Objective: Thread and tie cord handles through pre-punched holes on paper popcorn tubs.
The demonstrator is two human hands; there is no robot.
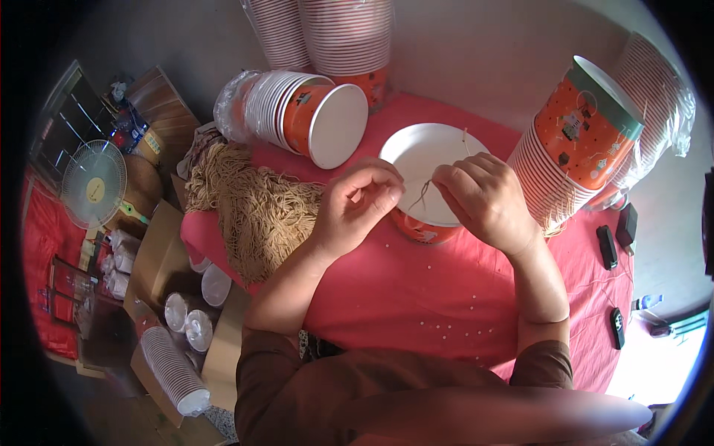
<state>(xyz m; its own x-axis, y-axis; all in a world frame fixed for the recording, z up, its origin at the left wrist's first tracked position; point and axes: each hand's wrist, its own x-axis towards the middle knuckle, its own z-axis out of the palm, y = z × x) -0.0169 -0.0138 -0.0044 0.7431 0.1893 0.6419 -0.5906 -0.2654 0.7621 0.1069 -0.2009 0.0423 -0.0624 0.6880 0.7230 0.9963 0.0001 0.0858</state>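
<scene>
In the middle of the red-covered table, both my hands are raised over an open paper bucket (426, 141), white inside and orange outside. My right hand (487, 197) is closed in a pinch on a thin tan cord (424, 195). One bit of cord sticks up above its knuckles, and a twisted part hangs between my hands over the bucket. My left hand (359, 202) is closed too, thumb against forefinger, close to the cord; what lies between its fingertips is too small to make out. A heap of tan cords (249, 212) lies left of my left hand.
Nested paper buckets (301, 115) lie on their side at the back left. A tall stack (584, 126) stands right, with cords hanging beside it. Small white beads (439, 325) dot the red cloth (416, 286). Black devices (607, 247) lie right; a cardboard box (160, 245) with cups stands left.
</scene>
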